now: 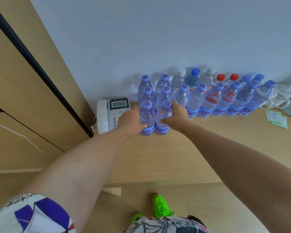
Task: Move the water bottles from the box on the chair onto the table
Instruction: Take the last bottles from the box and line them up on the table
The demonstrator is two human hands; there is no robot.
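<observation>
Two clear water bottles with purple caps stand side by side at the front of a cluster on the wooden table [158,158]. My left hand [129,121] grips the left bottle [147,117] round its body. My right hand [176,115] grips the right bottle [163,115] the same way. Both bottles are upright and their bases look down on the tabletop. Behind them stand two more pairs of the same bottles [165,91]. A row of several such bottles [225,100] runs to the right along the wall. The box and the chair are out of view.
A white desk phone [113,113] sits just left of my left hand. Bottles with white, blue and red caps [208,78] line the wall behind the row. A white bag [282,96] and green cards [275,117] lie at the right. A wooden cabinet [32,91] stands at the left.
</observation>
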